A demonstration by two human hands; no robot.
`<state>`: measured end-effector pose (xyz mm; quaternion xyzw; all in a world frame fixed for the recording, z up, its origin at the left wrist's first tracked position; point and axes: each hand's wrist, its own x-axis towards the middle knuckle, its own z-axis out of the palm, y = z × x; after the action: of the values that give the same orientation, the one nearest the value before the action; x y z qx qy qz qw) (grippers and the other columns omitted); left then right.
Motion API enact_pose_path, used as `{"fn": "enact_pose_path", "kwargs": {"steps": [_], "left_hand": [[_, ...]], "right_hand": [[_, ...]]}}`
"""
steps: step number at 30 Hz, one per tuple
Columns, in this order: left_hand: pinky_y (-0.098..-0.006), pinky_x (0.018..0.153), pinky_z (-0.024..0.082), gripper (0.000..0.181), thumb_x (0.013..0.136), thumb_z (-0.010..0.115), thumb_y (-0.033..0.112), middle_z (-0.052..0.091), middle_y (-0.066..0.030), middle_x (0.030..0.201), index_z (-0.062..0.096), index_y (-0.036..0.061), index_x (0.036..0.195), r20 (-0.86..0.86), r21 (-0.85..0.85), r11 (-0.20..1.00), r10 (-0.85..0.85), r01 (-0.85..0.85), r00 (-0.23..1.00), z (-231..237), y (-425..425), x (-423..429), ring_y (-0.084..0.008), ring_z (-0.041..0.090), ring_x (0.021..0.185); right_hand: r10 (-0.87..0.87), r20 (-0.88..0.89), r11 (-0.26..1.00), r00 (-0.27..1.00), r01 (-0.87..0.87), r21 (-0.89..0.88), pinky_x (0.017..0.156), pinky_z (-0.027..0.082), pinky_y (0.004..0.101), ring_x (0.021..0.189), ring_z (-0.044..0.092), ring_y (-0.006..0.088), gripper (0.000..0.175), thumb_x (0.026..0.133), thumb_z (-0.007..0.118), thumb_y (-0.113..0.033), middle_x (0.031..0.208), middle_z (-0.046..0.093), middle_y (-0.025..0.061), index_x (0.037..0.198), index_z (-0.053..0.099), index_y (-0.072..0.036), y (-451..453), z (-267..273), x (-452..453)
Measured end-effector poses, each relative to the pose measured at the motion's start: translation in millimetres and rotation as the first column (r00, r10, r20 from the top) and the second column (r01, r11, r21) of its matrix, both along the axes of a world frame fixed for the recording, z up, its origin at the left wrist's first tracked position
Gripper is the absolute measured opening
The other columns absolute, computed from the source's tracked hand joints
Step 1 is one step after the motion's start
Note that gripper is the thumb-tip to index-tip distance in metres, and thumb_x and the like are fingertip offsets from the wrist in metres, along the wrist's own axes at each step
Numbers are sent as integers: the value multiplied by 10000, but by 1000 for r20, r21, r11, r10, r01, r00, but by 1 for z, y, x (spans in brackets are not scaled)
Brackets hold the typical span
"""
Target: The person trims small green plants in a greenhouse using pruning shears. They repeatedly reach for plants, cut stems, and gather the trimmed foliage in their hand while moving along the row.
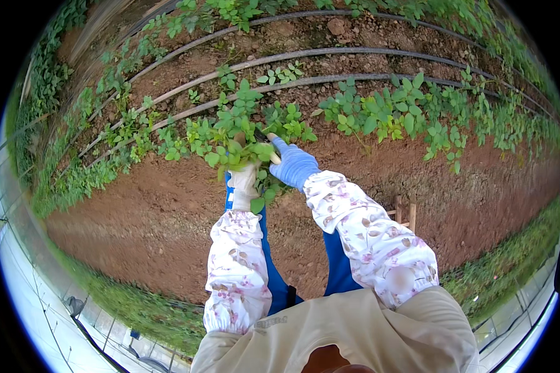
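My left hand [243,179], in a pale glove, is closed around leafy green stems [242,154], and leaves cover most of its fingers. Just to its right, my right hand [295,161], in a blue glove with pale fingertips, grips a small dark tool [261,136], probably pruning shears. Leaves and fingers hide much of this tool, so its blades cannot be made out. Both hands are at the near edge of a row of leafy plants [392,109], close together. Floral sleeves cover both forearms.
Several dark irrigation hoses [308,80] run across the soil bed beyond the hands. A bare soil path [168,233] lies below me, with a wooden frame [405,214] at the right, partly behind my right sleeve. Another green row [135,307] runs behind me.
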<state>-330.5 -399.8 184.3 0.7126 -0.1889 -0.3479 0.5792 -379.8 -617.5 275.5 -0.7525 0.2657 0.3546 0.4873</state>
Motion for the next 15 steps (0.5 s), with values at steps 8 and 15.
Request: {"fn": "enact_pose_path", "kwargs": {"steps": [8,15], "left_hand": [[-347,808,541,624,904,660,373,599,-123,1199,464,-2,1362,-372,565,558,830,-608,416,101,-110,15,-201,626,989],[-344,831,537,780,758,789,345,593,-131,1284,467,-11,1373,-545,285,783,607,-553,578,50,-37,25,-268,628,1050]], "right_hand": [[52,-29,998,998,-51,36,906,489,462,1069,620,358,806,828,580,-390,1180,596,240,1532,212,-256,8,-6,-5],[-457,-352,498,817,563,660,675,578,347,777,652,213,796,839,612,-143,1000,612,128,1535,236,-229,3,-32,-57]]}}
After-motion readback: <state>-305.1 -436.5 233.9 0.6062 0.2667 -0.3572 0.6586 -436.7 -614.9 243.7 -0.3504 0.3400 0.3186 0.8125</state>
